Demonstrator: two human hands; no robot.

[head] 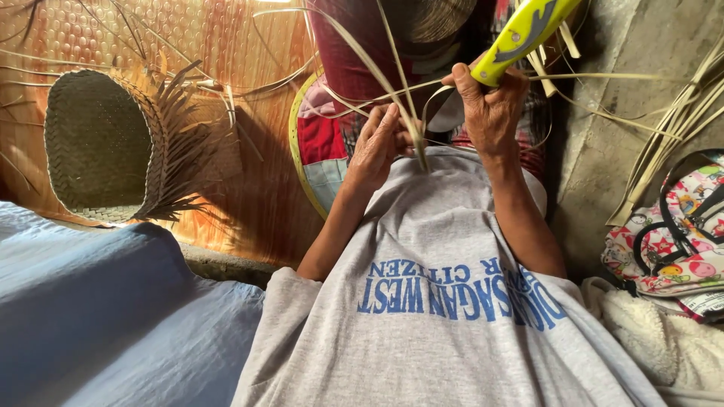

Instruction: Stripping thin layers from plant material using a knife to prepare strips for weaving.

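Head view: hands [434, 128] grip leaf strips [411, 124] beside the wall [641, 68].

no packages, labels, signs or screens are anywhere to be seen here

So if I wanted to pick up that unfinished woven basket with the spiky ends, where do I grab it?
Probably by the tightly woven wall of the unfinished woven basket, just behind its rim, coming from the open mouth side. It lies on its side, and the loose strip ends fanning out on its right look too flimsy for a grip.
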